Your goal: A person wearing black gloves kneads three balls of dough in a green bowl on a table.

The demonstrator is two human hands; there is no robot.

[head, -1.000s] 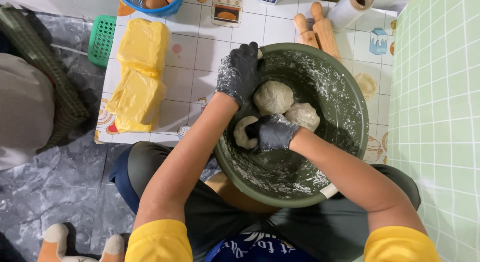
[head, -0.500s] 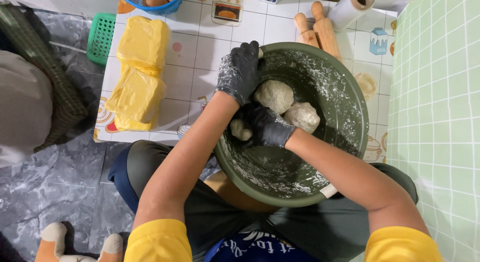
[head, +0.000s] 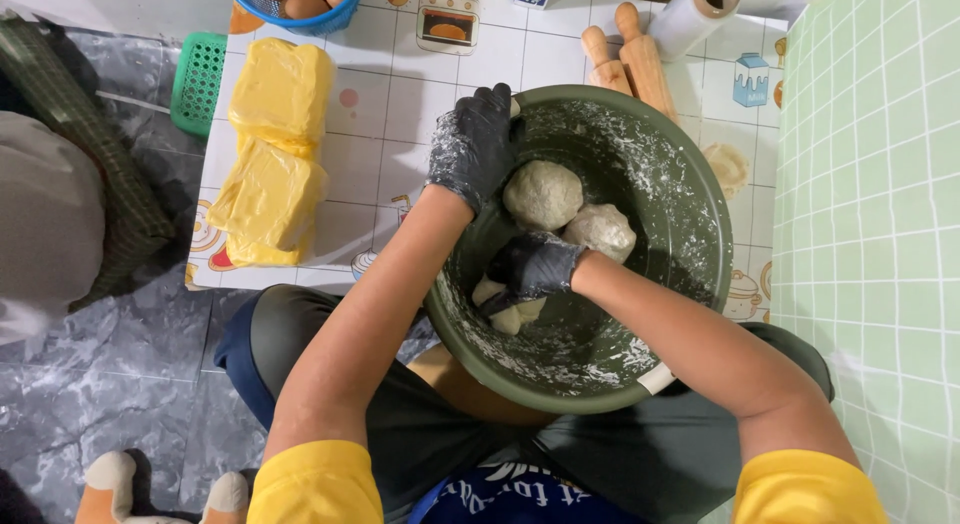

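A low table with a tiled picture cloth fills the upper middle of the view, with grey marbled floor to its left and a pale green tiled wall close on the right. A big dark green mixing bowl, dusted inside with flour, sits at the table's near edge over the person's lap, its rim hard up against the wall side, so there is little free room there. The table is more open to the bowl's left, as far as two wrapped yellow blocks, probably butter, stacked end to end with their long axis running away from the person.

Two wooden rolling pins lie side by side just beyond the bowl's far rim, pointing away and slightly left. A blue basket of eggs and a green plastic basket sit at the far left corner.

In the bowl, two round dough balls touch each other near the middle. The left hand, in a black glove, curls over the bowl's far-left rim and grips it. The right hand, also gloved, is closed around a smaller dough piece against the bowl's near-left wall; that lump looks stretched, its long axis running left to right beneath the fingers.
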